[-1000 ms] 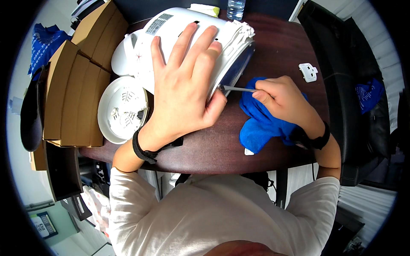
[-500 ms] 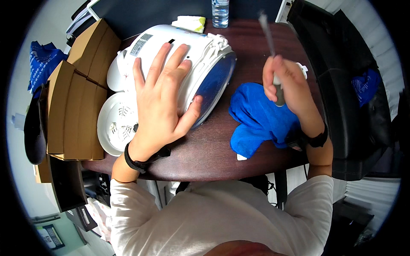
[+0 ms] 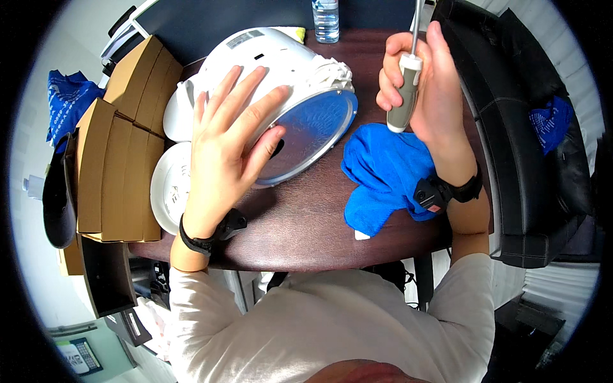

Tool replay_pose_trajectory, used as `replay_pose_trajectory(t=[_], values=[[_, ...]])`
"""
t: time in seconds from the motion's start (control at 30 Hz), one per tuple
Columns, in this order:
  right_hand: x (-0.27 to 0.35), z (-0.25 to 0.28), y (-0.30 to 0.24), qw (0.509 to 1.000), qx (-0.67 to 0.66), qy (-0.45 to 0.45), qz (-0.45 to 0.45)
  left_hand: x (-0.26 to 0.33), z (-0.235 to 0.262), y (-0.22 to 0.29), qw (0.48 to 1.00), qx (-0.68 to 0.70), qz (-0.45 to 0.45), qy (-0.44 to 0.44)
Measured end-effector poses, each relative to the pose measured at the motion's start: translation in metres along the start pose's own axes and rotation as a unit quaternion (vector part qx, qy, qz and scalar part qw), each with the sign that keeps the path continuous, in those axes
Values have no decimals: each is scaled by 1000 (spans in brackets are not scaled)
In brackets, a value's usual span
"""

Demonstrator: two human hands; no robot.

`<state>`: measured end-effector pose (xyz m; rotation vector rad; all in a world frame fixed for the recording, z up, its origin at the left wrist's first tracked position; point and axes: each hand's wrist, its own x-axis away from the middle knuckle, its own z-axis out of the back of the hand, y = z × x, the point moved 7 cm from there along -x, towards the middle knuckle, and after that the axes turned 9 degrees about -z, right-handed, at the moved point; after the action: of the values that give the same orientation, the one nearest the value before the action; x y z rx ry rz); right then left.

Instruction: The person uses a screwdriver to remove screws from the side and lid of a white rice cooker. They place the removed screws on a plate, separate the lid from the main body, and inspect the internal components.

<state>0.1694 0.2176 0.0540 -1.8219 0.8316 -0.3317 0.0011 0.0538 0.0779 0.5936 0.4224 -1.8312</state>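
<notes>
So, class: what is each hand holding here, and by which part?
The right hand grips a screwdriver by its grey handle, shaft pointing up. The left hand holds nothing; it lies flat, fingers spread, on the side of the white appliance.

White sleeves, black wrist straps

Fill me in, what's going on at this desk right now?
A person sits at a dark wooden table. Their left hand lies flat, fingers spread, on a white appliance tipped on its side, its shiny metal base facing them. The right hand holds a screwdriver upright by its grey handle, clear of the appliance. A blue cloth lies beneath that hand. Cardboard boxes stand at the left.
</notes>
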Motion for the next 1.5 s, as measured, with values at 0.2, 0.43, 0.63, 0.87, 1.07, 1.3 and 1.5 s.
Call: replay_pose_trajectory(t=[0.2,0.43,0.63,0.87,1.07,1.3,1.5], values=[[2,6,-14,999,21,24,32,2,-3,-4,996,49,59,41],[-3,28,-26,995,-99,17,26,6,-8,-25,991,85,74,76],[8,17,-41,996,13,-9,91,-1,7,-72,919,260,235,179],[14,-3,-29,986,160,34,42,-11,10,-106,858,372,266,234],[17,-10,-31,986,161,23,46,-8,-6,-104,920,301,224,109],[19,-13,-24,981,190,32,31,22,-2,-81,929,300,206,63],[19,-10,-24,975,214,40,42,27,19,-37,982,171,57,-48]])
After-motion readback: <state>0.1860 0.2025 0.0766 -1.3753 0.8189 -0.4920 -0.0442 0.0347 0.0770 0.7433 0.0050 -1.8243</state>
